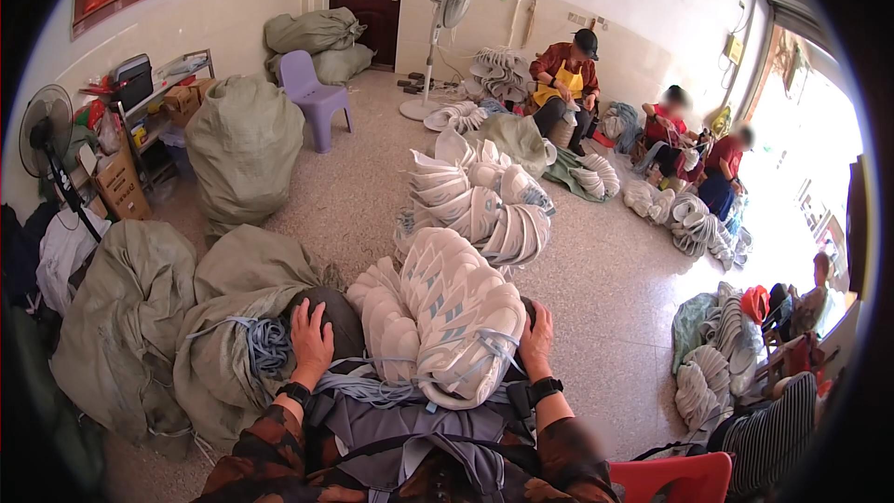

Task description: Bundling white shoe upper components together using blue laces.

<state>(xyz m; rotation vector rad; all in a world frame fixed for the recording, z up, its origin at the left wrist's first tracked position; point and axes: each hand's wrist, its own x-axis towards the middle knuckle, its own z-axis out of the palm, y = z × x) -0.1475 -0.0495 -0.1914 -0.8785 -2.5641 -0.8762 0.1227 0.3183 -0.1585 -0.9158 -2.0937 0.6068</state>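
A large bundle of white shoe uppers [466, 307] with grey-blue patches lies nested on my lap, tied near its right side with a pale blue lace. My left hand [313, 342] rests on my left knee with its fingers spread, holding nothing. My right hand [535, 343] lies on my right knee close to the bundle's right edge, fingers stretched out. Pale blue laces [372, 384] cross my lap under the bundle, and a coil of blue-grey laces [268, 346] hangs beside my left hand. Beyond my knees, more stacked uppers [480, 200] sit on the floor.
Woven sacks [140, 317] crowd my left side, with another full sack [244, 149] behind. A purple chair [315, 98] and a standing fan [453, 5] stand farther back. Several people work at right among uppers, one in a yellow apron [563, 84]. A red stool [675, 480] is near my right.
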